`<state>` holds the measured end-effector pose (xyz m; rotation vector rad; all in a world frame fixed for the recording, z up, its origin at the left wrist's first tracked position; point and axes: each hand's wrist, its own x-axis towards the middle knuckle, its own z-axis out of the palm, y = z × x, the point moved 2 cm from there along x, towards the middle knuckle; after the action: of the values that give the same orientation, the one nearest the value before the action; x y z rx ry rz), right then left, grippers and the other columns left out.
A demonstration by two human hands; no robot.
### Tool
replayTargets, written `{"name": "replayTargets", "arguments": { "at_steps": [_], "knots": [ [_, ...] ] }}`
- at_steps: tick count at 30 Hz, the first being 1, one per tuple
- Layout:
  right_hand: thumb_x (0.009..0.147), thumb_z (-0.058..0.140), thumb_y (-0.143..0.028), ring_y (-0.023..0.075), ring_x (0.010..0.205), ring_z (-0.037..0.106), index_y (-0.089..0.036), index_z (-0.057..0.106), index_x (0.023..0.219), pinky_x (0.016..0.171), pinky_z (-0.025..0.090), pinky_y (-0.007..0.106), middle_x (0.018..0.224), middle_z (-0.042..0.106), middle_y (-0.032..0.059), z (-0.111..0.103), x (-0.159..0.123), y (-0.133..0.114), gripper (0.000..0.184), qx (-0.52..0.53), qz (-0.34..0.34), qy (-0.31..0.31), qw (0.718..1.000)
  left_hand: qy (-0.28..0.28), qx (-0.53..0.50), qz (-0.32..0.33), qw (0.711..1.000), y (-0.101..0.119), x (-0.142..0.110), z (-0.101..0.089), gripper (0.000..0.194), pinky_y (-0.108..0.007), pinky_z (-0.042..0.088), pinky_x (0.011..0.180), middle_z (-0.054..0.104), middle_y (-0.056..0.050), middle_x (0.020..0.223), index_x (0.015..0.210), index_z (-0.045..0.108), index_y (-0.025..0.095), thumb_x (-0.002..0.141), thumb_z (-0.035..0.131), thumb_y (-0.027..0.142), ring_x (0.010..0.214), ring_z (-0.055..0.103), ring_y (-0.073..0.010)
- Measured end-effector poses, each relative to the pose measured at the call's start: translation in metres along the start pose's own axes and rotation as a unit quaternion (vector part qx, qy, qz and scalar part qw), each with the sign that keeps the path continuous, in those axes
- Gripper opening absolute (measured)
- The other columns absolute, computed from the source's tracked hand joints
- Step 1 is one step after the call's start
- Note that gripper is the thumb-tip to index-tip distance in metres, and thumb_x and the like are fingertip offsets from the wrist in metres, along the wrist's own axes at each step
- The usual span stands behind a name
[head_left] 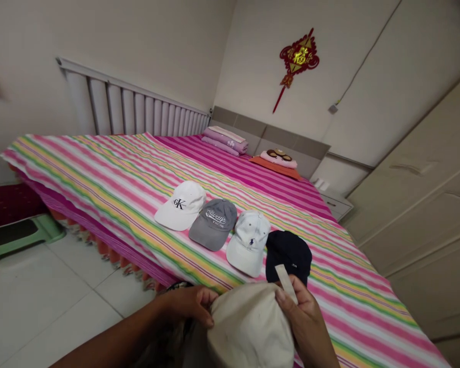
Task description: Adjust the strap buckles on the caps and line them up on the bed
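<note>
A beige baseball cap [249,322] is held between my two hands at the bottom of the view. My left hand [193,305] grips its left edge, fingers curled and thumb on the cloth. On the other side my right hand [301,309] pinches the cap, with a pale strap [286,282] sticking up by the fingers. Beyond, in a row on the bed, lie a white cap with black letters [182,204], a grey cap [213,225], a pale cap with a small dark emblem [249,243] and a dark navy cap [288,255], partly covered by my right hand.
The caps lie on a striped bedspread [111,171]. Folded purple bedding [224,140] and a pink-and-orange pile [278,162] are near the headboard [287,143]. A green stool [26,235] stands at left, a radiator [138,105] along the wall, a wardrobe [417,204] at right.
</note>
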<state>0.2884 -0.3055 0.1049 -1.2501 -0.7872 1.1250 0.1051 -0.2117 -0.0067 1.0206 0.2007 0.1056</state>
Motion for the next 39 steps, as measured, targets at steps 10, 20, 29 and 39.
{"name": "replayTargets", "arguments": {
  "at_steps": [10, 20, 29, 39],
  "knots": [
    [0.063, 0.068, -0.042, 0.0118, 0.047, 0.047, -0.02, 0.05, 0.074, 0.044, 0.038, 0.022, 0.055, 0.054, -0.0042, -0.012, 0.019, 0.0, 0.031, -0.098, -0.033, 0.091, 0.99, 0.039, -0.159, 0.093, 0.982, -0.008, 0.012, 0.009, 0.033, -0.027, 0.045, 0.071, 0.067, -0.009, 0.08, 0.087, 0.066, 0.009, 0.058, 0.073, 0.024, 0.072, 0.061, -0.0159],
    [0.054, 0.074, -0.038, 0.0195, 0.064, 0.061, -0.019, 0.058, 0.089, 0.052, 0.047, 0.026, 0.077, 0.067, 0.0014, -0.061, 0.018, 0.004, 0.044, -0.109, -0.02, 0.155, 0.982, 0.082, -0.123, 0.106, 0.983, 0.012, 0.053, 0.02, 0.029, -0.02, 0.041, 0.058, 0.063, -0.002, 0.064, 0.074, 0.064, 0.008, 0.055, 0.075, 0.028, 0.053, 0.054, -0.0085],
    [0.041, 0.081, -0.02, 0.0138, 0.048, 0.058, -0.019, 0.062, 0.08, 0.044, 0.045, 0.021, 0.059, 0.065, -0.0022, -0.092, 0.015, -0.043, 0.044, 0.04, 0.03, 0.201, 0.978, 0.44, 0.246, 0.183, 0.844, 0.055, 0.116, -0.03, 0.068, -0.034, 0.035, 0.09, 0.05, -0.016, 0.115, 0.112, 0.046, 0.01, 0.054, 0.071, 0.034, 0.108, 0.046, -0.0245],
    [0.044, 0.081, -0.021, 0.0171, 0.047, 0.059, -0.018, 0.065, 0.078, 0.044, 0.046, 0.025, 0.061, 0.067, 0.0049, -0.115, 0.021, -0.079, 0.038, -0.03, 0.056, 0.172, 0.983, 0.506, 0.507, 0.175, 0.676, 0.105, 0.144, -0.058, 0.084, -0.039, 0.023, 0.102, 0.025, -0.022, 0.138, 0.131, 0.024, 0.005, 0.064, 0.061, 0.038, 0.129, 0.02, -0.0296]
  ]
}}
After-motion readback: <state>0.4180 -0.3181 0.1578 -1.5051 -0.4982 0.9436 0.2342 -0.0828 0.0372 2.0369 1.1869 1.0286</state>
